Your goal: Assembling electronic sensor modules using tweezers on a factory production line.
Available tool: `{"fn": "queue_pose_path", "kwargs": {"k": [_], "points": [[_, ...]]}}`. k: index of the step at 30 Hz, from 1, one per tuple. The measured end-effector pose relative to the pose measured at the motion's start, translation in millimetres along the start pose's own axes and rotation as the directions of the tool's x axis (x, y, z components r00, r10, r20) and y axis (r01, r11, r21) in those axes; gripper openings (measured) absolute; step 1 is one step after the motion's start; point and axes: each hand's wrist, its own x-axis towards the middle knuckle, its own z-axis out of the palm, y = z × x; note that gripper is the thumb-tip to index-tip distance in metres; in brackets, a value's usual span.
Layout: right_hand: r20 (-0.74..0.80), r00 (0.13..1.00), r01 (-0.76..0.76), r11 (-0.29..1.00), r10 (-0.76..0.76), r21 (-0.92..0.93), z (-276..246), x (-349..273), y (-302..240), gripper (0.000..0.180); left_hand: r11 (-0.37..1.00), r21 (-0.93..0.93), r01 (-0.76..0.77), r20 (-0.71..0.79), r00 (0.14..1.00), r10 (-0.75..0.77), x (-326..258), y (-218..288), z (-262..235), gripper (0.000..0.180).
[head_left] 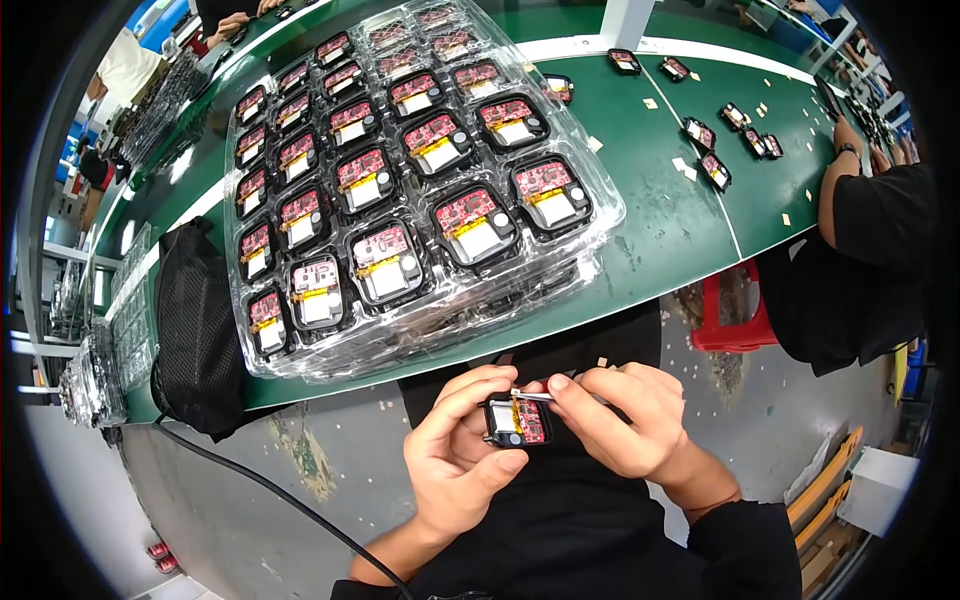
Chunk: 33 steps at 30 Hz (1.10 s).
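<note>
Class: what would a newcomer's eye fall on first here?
First, the stacked clear trays on the green table, bearing rows of black-cased red circuit boards. Below, the left hand holds a similar device and the right hand a thin metal tool at it. Loose devices lie farther right.

The black round-cornered device (517,420) rests open face up in the left hand (455,455); red circuit board (532,421), yellow strip (516,414) and pale block (502,416) are exposed. A slim metal tool (536,396), in the right hand (628,420), overlaps its far edge.

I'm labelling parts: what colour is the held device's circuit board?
The circuit board is red; the head view shows it.
</note>
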Motion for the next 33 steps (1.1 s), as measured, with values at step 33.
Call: {"fn": "queue_pose_path", "kwargs": {"k": [33], "points": [[0.080,0.987,-0.144,0.984,0.137,0.101,-0.3,1.9,-8.1,0.028,0.996,0.084,0.020,0.024,0.999,-0.022,-3.8,1.8,-2.5,0.055]]}}
